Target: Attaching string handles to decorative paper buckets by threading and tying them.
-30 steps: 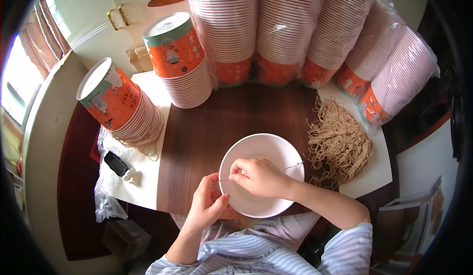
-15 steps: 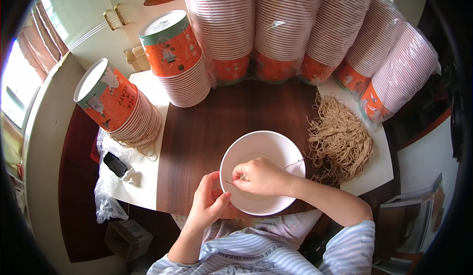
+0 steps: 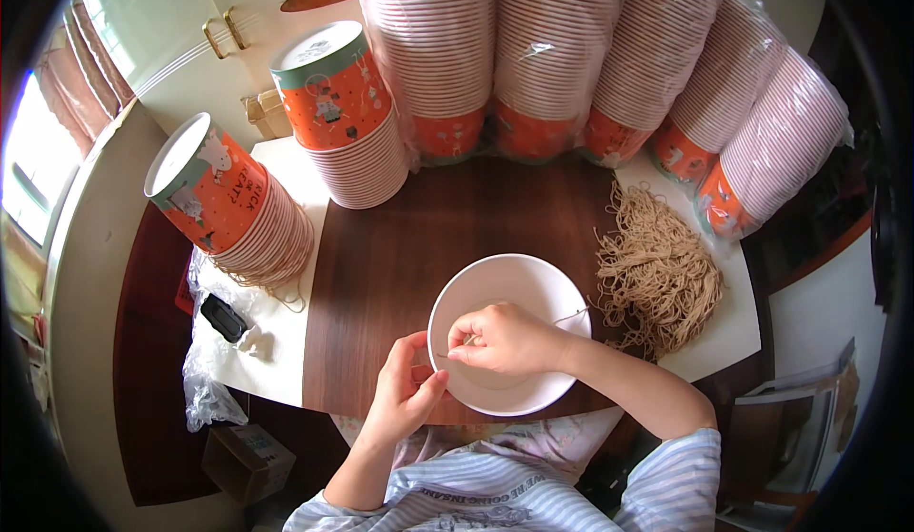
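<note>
A large white-lined paper bucket (image 3: 514, 394) stands with its mouth up at the table's front edge. My left hand (image 3: 407, 387) is curled against its left outer side, thumb and fingers steadying the wall. My right hand (image 3: 509, 340) reaches inside, thumb and fingertips pinched on a thin tan string (image 3: 571, 316). One stretch of the string shows at the right inner wall. A short piece runs from my right fingertips toward the left wall; the part under my hand is hidden.
Right of the bucket lies a heap of tan strings (image 3: 662, 280). Several plastic-wrapped bucket stacks (image 3: 547, 56) line the back. Two upside-down orange bucket stacks (image 3: 333, 103) stand at left, near a small black tray (image 3: 224, 318) on crumpled plastic (image 3: 205, 384). A cardboard box (image 3: 249, 461) sits below.
The bucket looks nearly unmoved. My right hand stays inside it with only a very slight shift, and my left hand keeps its place at the side.
</note>
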Tool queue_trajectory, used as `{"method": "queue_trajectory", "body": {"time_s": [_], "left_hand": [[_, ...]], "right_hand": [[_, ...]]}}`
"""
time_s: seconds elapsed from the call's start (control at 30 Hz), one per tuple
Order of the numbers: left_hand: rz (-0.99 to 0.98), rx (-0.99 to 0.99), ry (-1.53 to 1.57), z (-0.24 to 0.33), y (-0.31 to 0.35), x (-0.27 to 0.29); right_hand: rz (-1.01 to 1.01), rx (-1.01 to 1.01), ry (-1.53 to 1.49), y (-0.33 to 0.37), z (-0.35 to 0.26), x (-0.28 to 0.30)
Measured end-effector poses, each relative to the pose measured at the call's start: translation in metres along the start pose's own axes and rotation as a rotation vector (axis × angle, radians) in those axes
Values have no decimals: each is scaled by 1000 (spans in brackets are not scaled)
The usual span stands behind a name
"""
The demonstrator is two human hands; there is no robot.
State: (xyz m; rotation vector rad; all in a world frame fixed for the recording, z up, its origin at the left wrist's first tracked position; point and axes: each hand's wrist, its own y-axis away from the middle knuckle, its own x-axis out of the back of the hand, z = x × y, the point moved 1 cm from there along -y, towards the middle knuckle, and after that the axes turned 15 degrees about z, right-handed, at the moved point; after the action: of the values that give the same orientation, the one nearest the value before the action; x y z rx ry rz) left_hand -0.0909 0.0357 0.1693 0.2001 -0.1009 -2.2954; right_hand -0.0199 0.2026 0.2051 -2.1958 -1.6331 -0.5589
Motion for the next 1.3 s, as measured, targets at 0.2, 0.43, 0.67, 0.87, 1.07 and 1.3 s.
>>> {"method": "queue_trajectory", "body": {"time_s": [0.2,0.43,0.67,0.87,1.07,1.3], "left_hand": [[-23,-74,-52,-2,1,-2],[70,-272,-393,9,5,3],[109,-410,-537,14,7,-1],[157,-493,-580,8,6,-2],[166,-485,-588,6,-4,8],[-273,-264,274,4,-18,43]], "right_hand": [[4,4,109,-11,-3,0],[-53,13,126,-9,-5,3],[-83,-45,212,-5,-8,3],[-66,-50,206,-5,-7,2],[-99,14,436,19,-29,15],[191,409,859,73,-33,24]]}}
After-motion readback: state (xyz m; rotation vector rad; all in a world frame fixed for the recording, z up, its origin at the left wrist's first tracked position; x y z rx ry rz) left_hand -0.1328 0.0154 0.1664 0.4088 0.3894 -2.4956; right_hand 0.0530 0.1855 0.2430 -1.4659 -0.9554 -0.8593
